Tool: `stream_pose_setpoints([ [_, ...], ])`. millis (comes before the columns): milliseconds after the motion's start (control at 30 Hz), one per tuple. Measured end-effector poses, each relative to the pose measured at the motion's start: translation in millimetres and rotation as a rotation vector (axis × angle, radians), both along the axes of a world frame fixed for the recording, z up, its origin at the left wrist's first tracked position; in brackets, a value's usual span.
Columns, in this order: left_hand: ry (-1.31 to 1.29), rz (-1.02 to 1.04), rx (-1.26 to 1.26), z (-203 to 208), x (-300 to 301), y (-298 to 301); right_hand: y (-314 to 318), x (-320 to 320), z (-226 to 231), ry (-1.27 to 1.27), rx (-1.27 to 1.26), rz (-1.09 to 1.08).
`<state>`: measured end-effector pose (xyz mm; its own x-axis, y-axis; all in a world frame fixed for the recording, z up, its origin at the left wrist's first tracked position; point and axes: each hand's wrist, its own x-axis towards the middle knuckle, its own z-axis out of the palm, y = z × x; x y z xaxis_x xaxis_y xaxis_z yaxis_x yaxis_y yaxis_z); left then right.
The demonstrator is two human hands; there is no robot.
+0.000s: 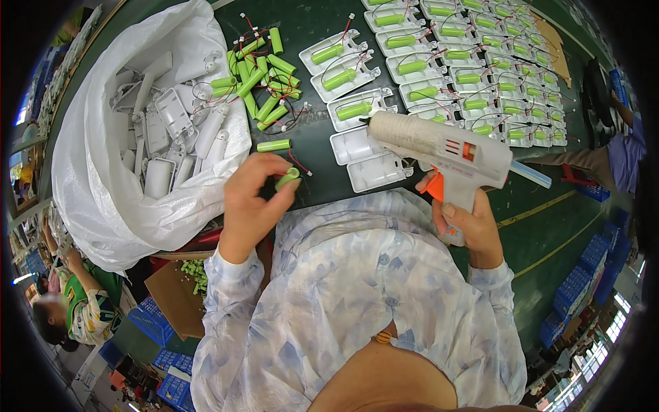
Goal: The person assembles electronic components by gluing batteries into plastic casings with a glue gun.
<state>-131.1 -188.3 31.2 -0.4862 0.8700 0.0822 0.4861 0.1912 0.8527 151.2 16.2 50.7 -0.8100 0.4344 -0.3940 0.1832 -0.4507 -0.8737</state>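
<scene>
green battery cell (287, 178) pinched in left hand (250, 206) over dark table (316, 20); right hand (467, 226) grips white glue gun (439, 147) above empty white shells (367, 158); white bag (137, 130) lies left.

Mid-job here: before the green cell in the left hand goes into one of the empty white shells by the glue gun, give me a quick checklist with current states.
1. Green cell gripped in left hand: ok.
2. Glue gun held in right hand, finger at the orange trigger: ok.
3. Empty white shells lying open near the nozzle: ok.
4. Glue already laid in those shells: cannot tell.
5. Glue stick showing at the gun's back: ok.
6. Cell's red wires free of tangles: cannot tell, hidden by the fingers.
</scene>
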Motion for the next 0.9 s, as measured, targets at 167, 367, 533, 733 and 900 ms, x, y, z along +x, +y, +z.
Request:
stream_pose_setpoints([
  [167,0.469,-0.04,0.058,-26.0,8.0,10.1,-2.8,9.7,12.0,-0.036,0.006,0.013],
  [367,0.194,0.112,0.01,-28.0,22.3,10.4,-5.0,19.5,19.2,-0.165,-0.001,0.151],
  [533,0.55,-0.123,-0.008,-16.3,17.7,21.9,-12.5,15.6,17.8,-0.192,-0.001,0.137],
  [733,0.503,-0.139,0.03,-15.4,11.9,24.5,-14.9,14.4,18.1,-0.204,0.064,0.044],
  [900,0.366,-0.152,0.18,-1.7,11.3,59.1,-14.0,18.0,20.2,-0.195,0.077,0.026],
])
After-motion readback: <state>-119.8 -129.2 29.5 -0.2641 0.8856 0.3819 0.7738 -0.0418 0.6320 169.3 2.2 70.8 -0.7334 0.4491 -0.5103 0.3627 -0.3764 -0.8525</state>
